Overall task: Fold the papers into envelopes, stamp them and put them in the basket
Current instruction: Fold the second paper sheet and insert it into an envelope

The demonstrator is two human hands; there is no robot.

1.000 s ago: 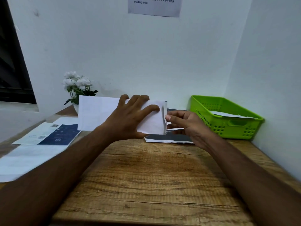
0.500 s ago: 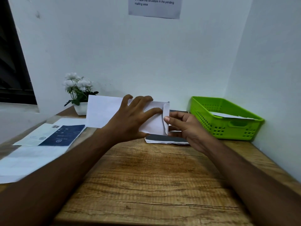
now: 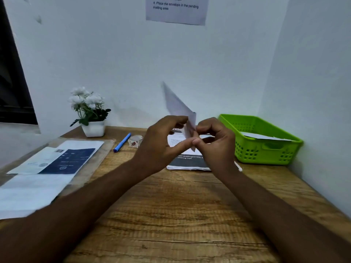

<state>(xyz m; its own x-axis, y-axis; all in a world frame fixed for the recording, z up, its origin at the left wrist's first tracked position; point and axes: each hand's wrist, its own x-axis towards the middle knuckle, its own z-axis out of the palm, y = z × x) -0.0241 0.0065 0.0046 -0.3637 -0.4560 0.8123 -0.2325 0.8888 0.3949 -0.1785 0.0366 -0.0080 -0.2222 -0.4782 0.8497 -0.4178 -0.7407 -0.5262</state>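
Since a second ago the white folded paper (image 3: pixel 177 105) has swung from broadside to nearly edge-on. It has risen off the printed sheets (image 3: pixel 187 164) and now stands above them, over the far middle of the tabletop (image 3: pixel 171 215). Left hand (image 3: pixel 161 143), flat on the sheet before, now curls around it.

Paper: plain white, blurred with motion, seen as a narrow slanted sliver. Top corner points up and left against the wall; lower tip shows between the two hands. Whether any stamp is on it cannot be told.

Left hand fingers (image 3: pixel 171 120) arch over the near edge, thumb reaching under, pinching the lower part. Right hand (image 3: pixel 216 144) has fingers (image 3: pixel 208 127) curled tight, pinching the same lower part from the other side. Thumb tips of the two hands meet.

Right of the hands: green basket (image 3: pixel 266 154) against the side wall, a white envelope (image 3: pixel 266 137) lying inside.

Left of the hands: small patterned roll (image 3: pixel 135 141), blue pen (image 3: pixel 122 142) just beside it, potted white flowers (image 3: pixel 89 111) at the back wall. Further left, loose papers (image 3: pixel 57 160), one with a dark blue panel.

Printed notice (image 3: pixel 176 10) is fixed on the wall above.
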